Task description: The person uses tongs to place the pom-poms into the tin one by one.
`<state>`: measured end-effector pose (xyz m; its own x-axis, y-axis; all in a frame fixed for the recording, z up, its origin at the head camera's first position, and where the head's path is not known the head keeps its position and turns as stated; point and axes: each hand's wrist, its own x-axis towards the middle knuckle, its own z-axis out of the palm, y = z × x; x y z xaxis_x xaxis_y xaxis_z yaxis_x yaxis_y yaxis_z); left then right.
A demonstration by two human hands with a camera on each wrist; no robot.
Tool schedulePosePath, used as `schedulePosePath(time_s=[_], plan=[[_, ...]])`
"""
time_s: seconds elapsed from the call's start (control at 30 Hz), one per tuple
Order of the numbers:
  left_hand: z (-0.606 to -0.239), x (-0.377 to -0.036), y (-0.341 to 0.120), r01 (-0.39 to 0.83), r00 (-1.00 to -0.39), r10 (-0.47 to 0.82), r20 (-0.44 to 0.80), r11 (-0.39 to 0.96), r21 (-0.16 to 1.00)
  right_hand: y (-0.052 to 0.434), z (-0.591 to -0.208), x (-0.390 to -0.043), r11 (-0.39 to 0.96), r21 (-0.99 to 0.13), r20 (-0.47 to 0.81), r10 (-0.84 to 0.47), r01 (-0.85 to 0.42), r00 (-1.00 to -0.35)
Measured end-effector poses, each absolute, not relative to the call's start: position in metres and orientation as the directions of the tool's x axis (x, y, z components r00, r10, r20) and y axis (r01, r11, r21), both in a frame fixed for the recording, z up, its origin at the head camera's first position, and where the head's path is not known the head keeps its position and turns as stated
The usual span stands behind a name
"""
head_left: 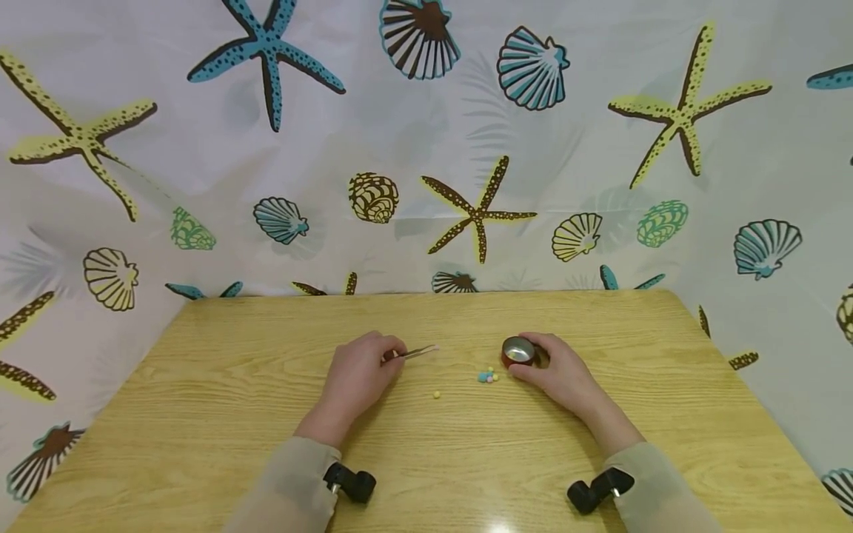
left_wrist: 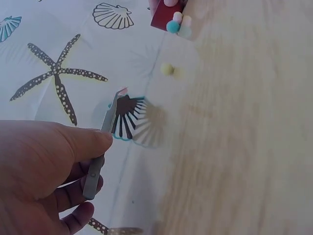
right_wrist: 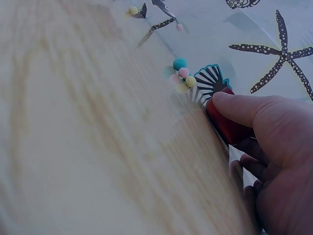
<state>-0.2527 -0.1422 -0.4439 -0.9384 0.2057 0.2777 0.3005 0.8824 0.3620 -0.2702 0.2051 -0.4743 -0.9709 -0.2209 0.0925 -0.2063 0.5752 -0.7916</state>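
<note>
My left hand pinches a pair of metal tweezers between thumb and fingers, tips pointing right. A tiny pink ball sits at the tweezers' tips. On the right, my right hand grips a small round red tin by its side, thumb in front and fingers behind. The tin's mouth faces up, showing a silvery inside with a bit of yellow at the bottom. Just left of the tin lies a little cluster of blue, pink and yellow balls. A lone yellow ball lies between the hands.
Both hands work over a light wooden table. Behind it and along the sides hangs a white cloth printed with starfish and shells. A black mount is strapped to the left sleeve, and another black mount to the right sleeve.
</note>
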Motion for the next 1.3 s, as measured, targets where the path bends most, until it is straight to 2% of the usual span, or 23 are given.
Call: schedulePosePath(time_s=[0.53, 1.3], plan=[[-0.431, -0.260, -0.089, 0.385, -0.904, 0.277, 0.325, 0.860, 0.336, 0.206, -0.476, -0.271, 0.576, -0.787, 0.107, -0.222, -0.219, -0.969], [-0.432, -0.264, -0.032, 0.409, -0.900, 0.326, 0.289, 0.861, 0.303, 0.206, -0.477, -0.274, 0.574, -0.786, 0.124, -0.216, -0.229, -0.968]])
